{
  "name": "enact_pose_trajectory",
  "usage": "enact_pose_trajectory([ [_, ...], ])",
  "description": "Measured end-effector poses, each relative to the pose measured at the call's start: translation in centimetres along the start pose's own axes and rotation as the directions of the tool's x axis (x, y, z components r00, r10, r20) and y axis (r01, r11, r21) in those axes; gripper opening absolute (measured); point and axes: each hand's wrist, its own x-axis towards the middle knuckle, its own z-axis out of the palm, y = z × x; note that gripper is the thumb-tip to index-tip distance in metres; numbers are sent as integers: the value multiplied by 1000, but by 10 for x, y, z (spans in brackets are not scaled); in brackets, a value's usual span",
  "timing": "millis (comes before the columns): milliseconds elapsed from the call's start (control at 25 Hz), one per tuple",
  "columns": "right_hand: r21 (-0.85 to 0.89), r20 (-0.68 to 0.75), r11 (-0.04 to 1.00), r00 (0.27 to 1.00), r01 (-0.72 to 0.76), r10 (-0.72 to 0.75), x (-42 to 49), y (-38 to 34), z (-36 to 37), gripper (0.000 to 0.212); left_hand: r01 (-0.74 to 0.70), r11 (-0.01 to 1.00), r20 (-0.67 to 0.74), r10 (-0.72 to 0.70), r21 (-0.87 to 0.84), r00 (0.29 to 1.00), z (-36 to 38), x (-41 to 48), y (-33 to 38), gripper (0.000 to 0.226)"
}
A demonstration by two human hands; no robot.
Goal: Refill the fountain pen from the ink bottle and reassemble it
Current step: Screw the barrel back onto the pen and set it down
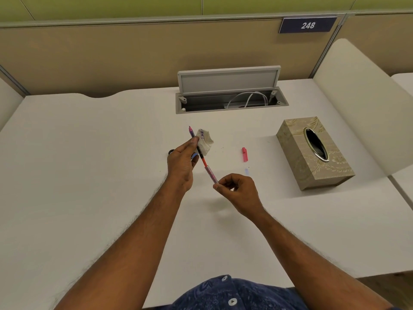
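Pink-and-clear plastic fountain pen [202, 154], held in the air above the white worktop [89, 175], a little on the near side of the open cable box [231, 100]. Nib end up and away, toward the cable box; barrel [211, 174] slanting down and toward the person. Left hand [182, 162] closed on the dark grip section just below the nib, with an ink-marked tissue wad [205, 142] pinched against the pen. Right hand [238, 191] closed on the tail of the barrel, thumb and forefinger tips together around it. Orange converter stem exposed between section and barrel, so barrel judged not yet seated home.

Handling, as judged: light, stiff, thin-walled plastic; smooth and probably slippery where inked. Nib fine and easily bent, best left untouched. Best hold at the section and the barrel's far end, turning force kept gentle to spare the threads. Exposed stem not to be squeezed, or ink may spill.

Pink cap [245, 154] lying on the worktop, well apart from the pen, between it and the tissue box [312, 153]. Small dark object [171, 151], partly hidden behind the left hand, possibly the ink bottle; cannot tell.
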Motion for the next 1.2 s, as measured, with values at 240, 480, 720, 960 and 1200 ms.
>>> enact_pose_trajectory([
  [240,91,-36,996,999,-13,17,7,-10,6,11,-14,999,47,11,49,999,0,-8,-10,6],
  [480,325,-47,946,998,-18,35,11,-19,9,12,-65,987,138,45,146,989,-1,-14,-13,9],
  [720,477,-67,875,989,-85,133,14,-24,17,21,-85,979,139,60,185,989,-1,-15,-12,14],
  [960,553,39,800,966,-232,254,19,-27,17,35,-110,970,134,82,218,988,-3,-13,-11,17],
  [1200,577,47,793,978,-193,203,20,-26,17,18,-145,958,137,113,249,984,-5,-10,-14,24],
])
